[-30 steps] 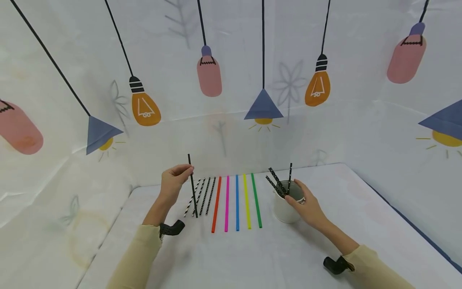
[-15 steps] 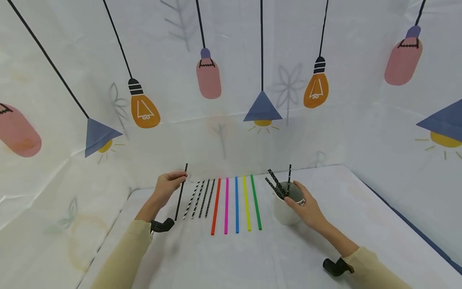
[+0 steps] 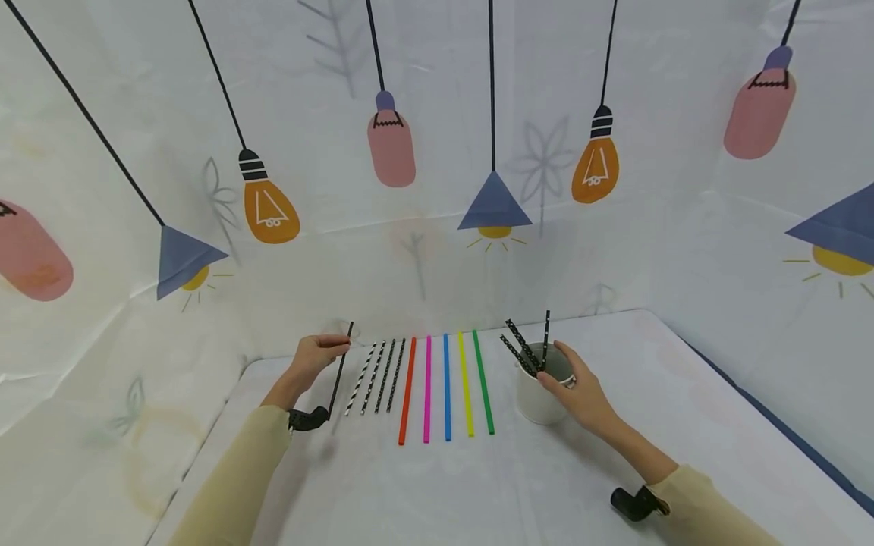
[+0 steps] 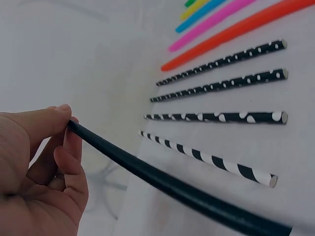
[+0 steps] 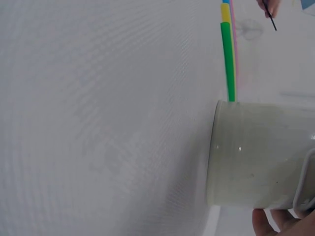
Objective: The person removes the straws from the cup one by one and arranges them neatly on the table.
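Note:
Between thumb and fingers, my left hand (image 3: 310,360) pinches a plain black straw (image 3: 338,379) near its top. The straw slants, left of a row of laid-out straws. Closest to it lies a black-and-white striped straw (image 4: 211,160), then black straws with white spots (image 4: 219,91). My right hand (image 3: 583,394) grips a white pail (image 3: 536,402) around its upper side, thumb at the rim. Several spotted black straws (image 3: 522,341) lean out of the pail; their lower ends are hidden inside. The right wrist view shows the pail's side (image 5: 261,152) and only some fingertips.
Red (image 3: 407,390), pink (image 3: 428,388), blue (image 3: 447,387), yellow (image 3: 466,383) and green (image 3: 483,381) straws lie side by side between the hands. Behind the white table (image 3: 437,493) hangs a white backdrop printed with lamps (image 3: 437,280).
My left hand has moved left and down with the black straw, from over the patterned straws to beside them. The right hand still holds the pail in place.

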Demonstrator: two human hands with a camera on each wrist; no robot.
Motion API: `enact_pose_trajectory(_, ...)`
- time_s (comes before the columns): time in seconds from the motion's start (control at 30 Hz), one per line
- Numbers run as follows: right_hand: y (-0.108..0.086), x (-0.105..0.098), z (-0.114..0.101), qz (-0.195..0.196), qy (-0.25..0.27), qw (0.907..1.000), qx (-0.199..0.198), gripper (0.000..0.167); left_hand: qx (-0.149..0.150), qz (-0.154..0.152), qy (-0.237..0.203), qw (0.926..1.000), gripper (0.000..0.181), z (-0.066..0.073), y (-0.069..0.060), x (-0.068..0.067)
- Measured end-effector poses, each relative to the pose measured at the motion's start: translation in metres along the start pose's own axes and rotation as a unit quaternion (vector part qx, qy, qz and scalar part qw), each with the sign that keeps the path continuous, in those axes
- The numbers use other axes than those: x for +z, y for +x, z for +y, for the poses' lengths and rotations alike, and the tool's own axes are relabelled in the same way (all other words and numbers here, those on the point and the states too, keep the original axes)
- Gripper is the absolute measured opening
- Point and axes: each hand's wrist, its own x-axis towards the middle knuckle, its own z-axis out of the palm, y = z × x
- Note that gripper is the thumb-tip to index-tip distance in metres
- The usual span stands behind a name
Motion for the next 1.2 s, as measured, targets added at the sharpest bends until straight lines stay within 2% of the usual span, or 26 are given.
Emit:
enact_pose_trajectory(0.13, 0.001, 0.000, 0.001, 0.003, -0.001, 1.0000, 0.001, 0.073, -0.006, 0.001, 0.011, 0.9999, 0.040, -0.009, 0.011, 0.001)
enact_pose_trajectory(0.27, 0.001, 0.000, 0.002, 0.003, 0.001, 1.0000, 0.005, 0.073, -0.015, 0.000, 0.042, 0.9990, 0.037, -0.018, 0.019, 0.003)
enact_pose_trajectory(0.5, -0.002, 0.002, 0.001, 0.002, 0.004, 1.0000, 0.008, 0.073, -0.022, -0.007, 0.065, 0.9976, 0.034, -0.034, 0.026, 0.006)
enact_pose_trajectory(0.7, -0.004, 0.003, 0.000, 0.005, 0.006, 0.9999, 0.007, 0.071, -0.034, 0.005, 0.088, 0.9955, 0.031, -0.045, 0.031, 0.010)
enact_pose_trajectory(1.0, -0.002, 0.002, -0.001, 0.008, 0.006, 0.9999, 0.004, 0.070, -0.037, 0.017, 0.111, 0.9930, 0.029, -0.048, 0.036, 0.015)
enact_pose_trajectory(1.2, -0.001, 0.003, -0.001, 0.009, 0.007, 0.9999, 0.005, 0.071, -0.033, 0.011, 0.130, 0.9909, 0.030, -0.049, 0.042, 0.015)
